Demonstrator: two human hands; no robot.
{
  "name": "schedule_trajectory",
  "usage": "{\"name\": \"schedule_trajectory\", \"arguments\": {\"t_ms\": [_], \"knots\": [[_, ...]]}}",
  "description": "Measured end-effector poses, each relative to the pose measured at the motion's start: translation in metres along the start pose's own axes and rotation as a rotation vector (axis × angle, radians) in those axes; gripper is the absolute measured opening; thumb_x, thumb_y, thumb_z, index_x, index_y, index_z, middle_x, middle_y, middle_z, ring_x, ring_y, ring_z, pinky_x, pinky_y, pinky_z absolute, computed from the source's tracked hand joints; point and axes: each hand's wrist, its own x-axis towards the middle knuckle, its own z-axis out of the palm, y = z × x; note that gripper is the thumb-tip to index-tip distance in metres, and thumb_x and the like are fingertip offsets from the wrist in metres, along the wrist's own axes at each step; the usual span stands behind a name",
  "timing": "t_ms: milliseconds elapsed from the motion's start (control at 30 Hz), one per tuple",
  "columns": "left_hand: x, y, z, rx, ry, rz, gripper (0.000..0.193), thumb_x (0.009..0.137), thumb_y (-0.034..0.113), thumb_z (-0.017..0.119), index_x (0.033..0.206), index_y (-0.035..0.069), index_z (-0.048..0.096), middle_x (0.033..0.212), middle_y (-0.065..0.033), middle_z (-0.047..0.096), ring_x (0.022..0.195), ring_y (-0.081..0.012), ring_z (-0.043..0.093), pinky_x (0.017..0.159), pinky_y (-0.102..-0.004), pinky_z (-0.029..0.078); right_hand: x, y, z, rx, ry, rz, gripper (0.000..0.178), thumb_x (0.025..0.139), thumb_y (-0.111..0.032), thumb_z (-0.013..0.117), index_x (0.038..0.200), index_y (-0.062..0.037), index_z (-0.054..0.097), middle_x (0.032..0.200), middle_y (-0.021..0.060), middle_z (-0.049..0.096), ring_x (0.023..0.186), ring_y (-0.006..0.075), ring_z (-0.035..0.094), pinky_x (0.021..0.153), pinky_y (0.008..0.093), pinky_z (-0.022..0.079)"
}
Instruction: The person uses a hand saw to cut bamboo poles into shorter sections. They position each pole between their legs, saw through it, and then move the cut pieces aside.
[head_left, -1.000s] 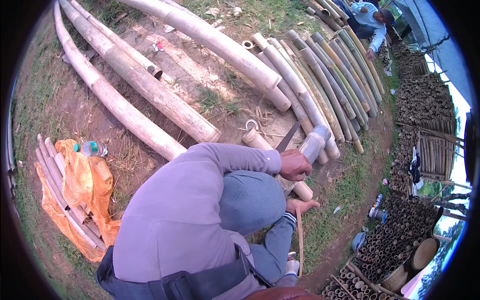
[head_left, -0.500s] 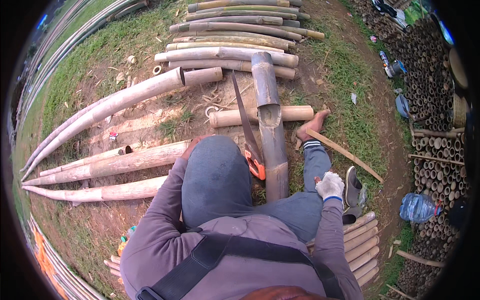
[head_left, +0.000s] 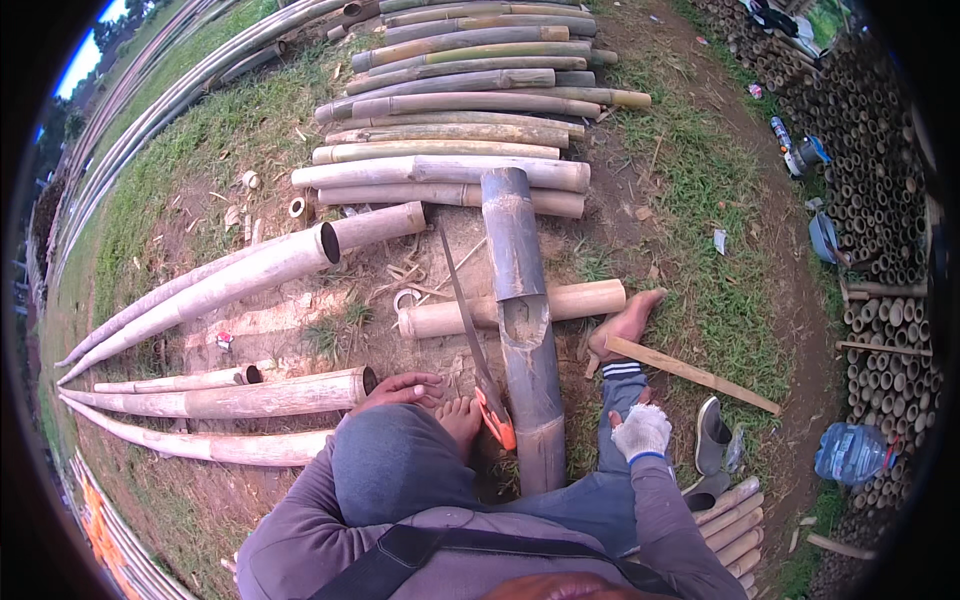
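My bare left hand point(head_left: 400, 388) is stretched out past my raised knee, fingers extended, by the cut end of a pale bamboo pole point(head_left: 290, 394). It holds nothing that I can see. My right hand point(head_left: 642, 434), in a white knitted glove with bare fingertips, is curled at my right shin; whatever its fingers close on is hidden. Between my legs lies a dark grey bamboo pole point(head_left: 535, 395) with a notch cut in its upper side. It rests across a paler bamboo piece point(head_left: 445, 318). A handsaw point(head_left: 468, 325) with an orange handle leans along its left side.
Several cut bamboo poles point(head_left: 440, 172) lie in a row ahead. Long poles point(head_left: 215, 287) spread to the left. A flat bamboo strip point(head_left: 695, 375) lies by my right foot, with a shoe point(head_left: 711, 437) nearby. At right are a water jug point(head_left: 850, 455) and stacked bamboo point(head_left: 885, 150).
The view has tilted, so the scene sits lower. My left hand, mostly hidden behind my knee before, now shows with its fingers extended. My right hand stays by my right leg.
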Motion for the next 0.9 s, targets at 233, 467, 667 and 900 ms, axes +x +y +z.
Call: {"name": "schedule_trajectory", "arguments": {"t_ms": [233,467,667,900], "knots": [[-0.029,0.004,-0.007,0.284,0.325,0.050,0.060,0.100,0.037,0.077,0.148,0.006,0.059,0.134,-0.0153,0.069,0.125,-0.0216,0.063,0.107,-0.0363,0.050,0.000,-0.009,-0.035,0.078,-0.089,0.051,0.083,0.091,-0.058,0.072,0.146,0.0020,0.058,0.123,0.0210,0.072,0.115,0.0371,0.072,0.097,0.0493,0.057],[-0.065,0.127,0.031,0.458,0.413,0.548,0.060,0.101,0.042,0.074,0.144,0.004,0.060,0.130,-0.0145,0.070,0.119,-0.0234,0.067,0.105,-0.0390,0.052,-0.018,-0.008,-0.049,0.135,-0.038,0.089,0.070,0.092,-0.058,0.072,0.138,-0.0050,0.065,0.134,0.0203,0.069,0.124,0.0351,0.069,0.103,0.0462,0.056],[-0.109,0.211,0.112,1.301,0.305,0.814,0.064,0.095,0.041,0.078,0.144,0.006,0.059,0.131,-0.0185,0.070,0.117,-0.0320,0.071,0.102,-0.0438,0.055,-0.037,-0.004,-0.029,0.080,-0.059,0.063,0.071,0.092,-0.055,0.072,0.144,-0.0071,0.062,0.141,0.0187,0.066,0.129,0.0364,0.066,0.106,0.0505,0.053],[-0.094,0.236,0.196,1.784,0.049,0.734,0.067,0.086,0.037,0.079,0.145,0.013,0.057,0.119,-0.0200,0.072,0.113,-0.0413,0.069,0.097,-0.0521,0.055,-0.068,-0.015,-0.043,0.112,-0.117,0.149,0.068,0.092,-0.054,0.072,0.145,-0.0120,0.063,0.151,0.0184,0.059,0.136,0.0376,0.061,0.110,0.0538,0.048]]}}
